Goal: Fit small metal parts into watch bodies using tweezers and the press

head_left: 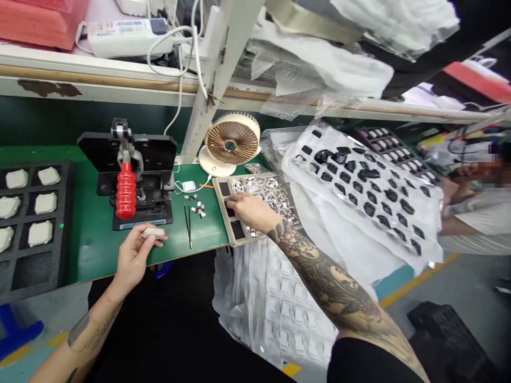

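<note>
My left hand is closed around a small off-white plastic casing, held between thumb and fingers in front of the press. My right hand reaches over a sectioned parts tray. Its fingers are bent together with the tips down at a dark left-hand compartment; whatever they pinch is hidden. Many small silvery parts fill the tray's right side. Black tweezers lie on the green bench between my hands, beside several tiny red-and-white pieces. A white square part lies behind them.
A toggle press with a red handle stands behind my left hand. At left, a black foam tray holds off-white casings. A round fan stands at the back. Blister trays with black parts lie at right, near another person's arm.
</note>
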`<act>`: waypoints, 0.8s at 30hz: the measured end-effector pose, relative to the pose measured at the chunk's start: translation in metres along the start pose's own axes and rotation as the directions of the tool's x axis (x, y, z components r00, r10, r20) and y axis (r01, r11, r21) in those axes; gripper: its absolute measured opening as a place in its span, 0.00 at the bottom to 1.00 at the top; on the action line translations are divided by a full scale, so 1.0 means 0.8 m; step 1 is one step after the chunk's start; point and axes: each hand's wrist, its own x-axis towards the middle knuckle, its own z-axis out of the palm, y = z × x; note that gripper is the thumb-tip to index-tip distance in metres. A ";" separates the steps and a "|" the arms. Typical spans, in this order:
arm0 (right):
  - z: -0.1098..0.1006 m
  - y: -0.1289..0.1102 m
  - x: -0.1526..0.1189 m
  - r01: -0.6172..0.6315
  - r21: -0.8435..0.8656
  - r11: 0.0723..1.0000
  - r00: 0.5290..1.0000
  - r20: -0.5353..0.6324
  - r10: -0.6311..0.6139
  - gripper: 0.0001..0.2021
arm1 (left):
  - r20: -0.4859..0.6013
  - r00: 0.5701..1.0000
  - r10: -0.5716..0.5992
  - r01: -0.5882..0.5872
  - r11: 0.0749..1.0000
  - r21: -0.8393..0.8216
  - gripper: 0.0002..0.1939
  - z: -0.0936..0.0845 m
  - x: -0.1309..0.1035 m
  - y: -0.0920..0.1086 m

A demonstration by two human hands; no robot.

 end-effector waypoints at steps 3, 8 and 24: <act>0.001 -0.004 0.000 -0.026 -0.003 1.000 1.000 0.004 0.026 0.09 | 0.025 1.000 -0.002 0.003 1.000 -0.007 0.15 -0.002 0.000 -0.001; 0.004 -0.016 0.007 -0.073 0.026 0.997 0.997 -0.032 0.074 0.11 | 0.034 0.999 0.006 -0.006 1.000 -0.005 0.15 -0.002 0.000 -0.003; 0.011 -0.104 -0.030 0.180 0.719 0.671 0.655 -0.597 0.464 0.06 | 0.048 0.998 0.030 -0.030 1.000 0.009 0.10 0.006 -0.004 0.007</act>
